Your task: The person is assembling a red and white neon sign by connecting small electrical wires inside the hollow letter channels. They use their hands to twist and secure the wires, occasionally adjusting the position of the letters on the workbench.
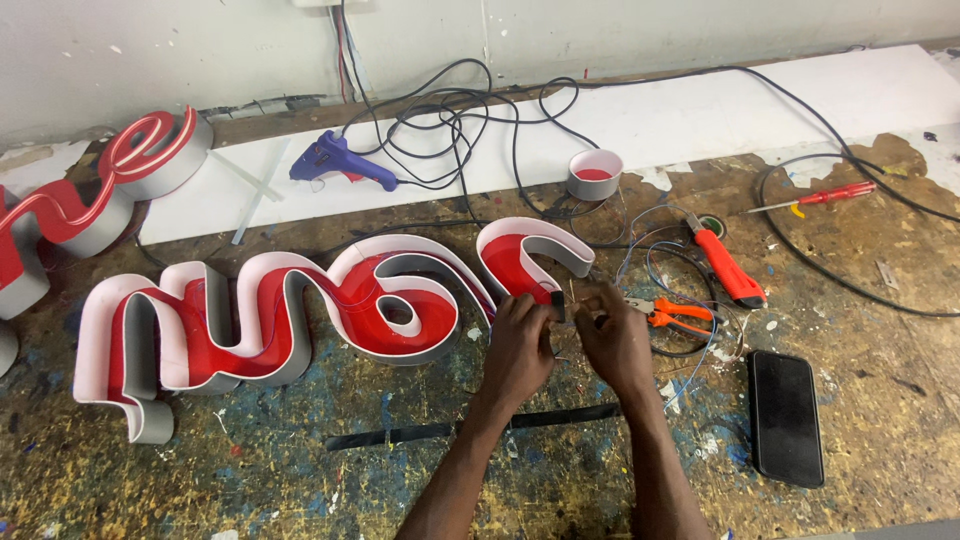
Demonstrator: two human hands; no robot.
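On the paint-spattered wooden table [250, 470], the left hand [518, 345] and right hand [612, 335] meet, fingers pinched on a small black piece with thin wires [557, 305] between them. Just beyond lies the red-faced, white-walled script sign letter [330, 305], its long axis running leftward, nearer the left hand.
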